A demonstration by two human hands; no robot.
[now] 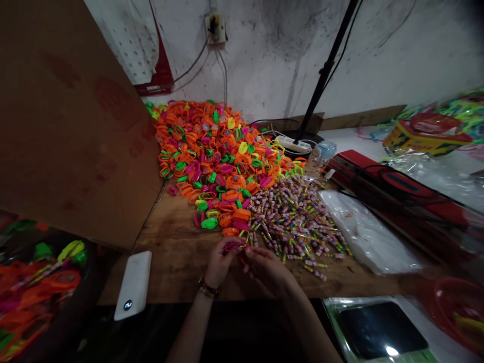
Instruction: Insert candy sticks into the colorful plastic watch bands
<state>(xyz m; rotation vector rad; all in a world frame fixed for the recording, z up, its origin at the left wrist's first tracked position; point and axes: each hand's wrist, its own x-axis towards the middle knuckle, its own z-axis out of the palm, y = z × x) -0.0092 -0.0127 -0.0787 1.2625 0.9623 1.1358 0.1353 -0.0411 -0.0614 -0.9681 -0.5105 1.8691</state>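
Observation:
My left hand, with a bracelet at the wrist, pinches a magenta toy watch at the front edge of the wooden table. My right hand is closed beside it, fingertips meeting near the watch; what they grip is too small and dark to make out. A bit of yellow shows just above the fingers. Beyond my hands rises a heap of toy watches, mostly orange, with green, magenta and yellow ones among them. To its right spreads a pile of small wrapped candy rolls, close to my right hand.
A cardboard box stands left, above a dark tub of watches. A white power bank lies near the edge. At right are clear plastic bags, a red machine, a dark-screened device and a red bowl. A black pole stands behind.

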